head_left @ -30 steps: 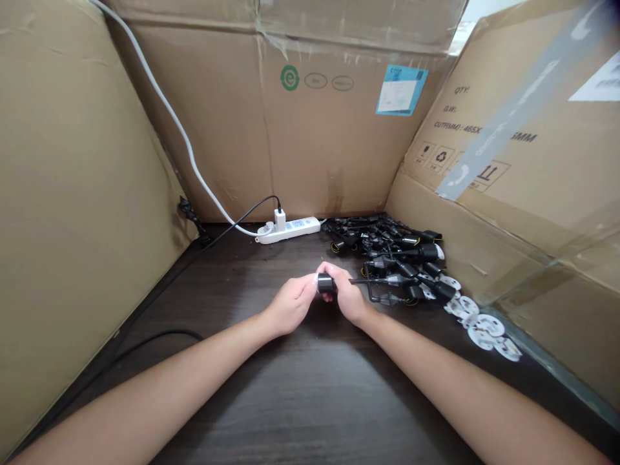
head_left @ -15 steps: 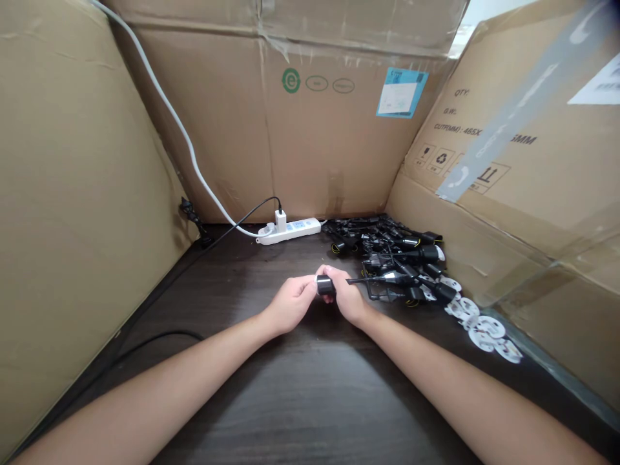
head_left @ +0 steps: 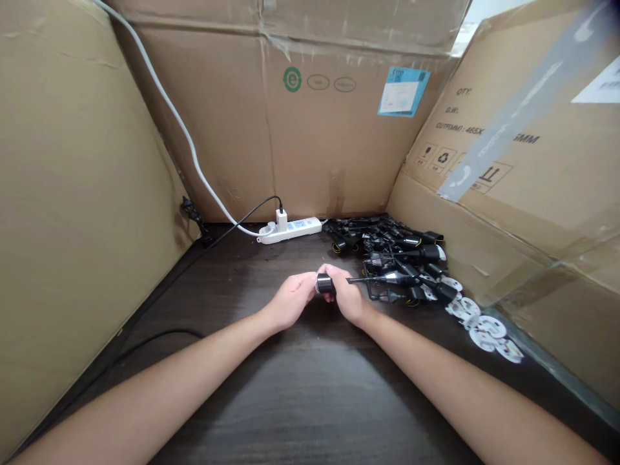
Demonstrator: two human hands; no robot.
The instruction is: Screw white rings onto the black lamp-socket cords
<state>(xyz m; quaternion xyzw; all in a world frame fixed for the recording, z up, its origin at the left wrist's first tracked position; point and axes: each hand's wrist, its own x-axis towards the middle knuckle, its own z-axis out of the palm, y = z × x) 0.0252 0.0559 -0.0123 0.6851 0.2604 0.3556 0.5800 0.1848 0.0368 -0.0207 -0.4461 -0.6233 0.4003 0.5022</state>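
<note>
A black cylindrical lamp socket [head_left: 325, 283] with a silver band sits between my hands, near the middle of the dark table. My left hand [head_left: 290, 300] grips its left end, and my right hand [head_left: 349, 295] wraps around its lower right side. A black cord [head_left: 382, 279] with a metal-pinned plug runs from my right hand toward a heap of black corded lamp sockets [head_left: 392, 248], ending just at its edge. Several flat white round parts [head_left: 487, 332] lie beyond the heap at the right.
Cardboard boxes [head_left: 310, 123] wall the table at the left, back and right. A white power strip [head_left: 290, 229] with a plugged-in white adapter stands at the back. A white cable and black cords run along the left side.
My hands stay together around the socket, with only a slight shift in grip. The whole scene sits a little differently in view, as the camera has moved slightly.
</note>
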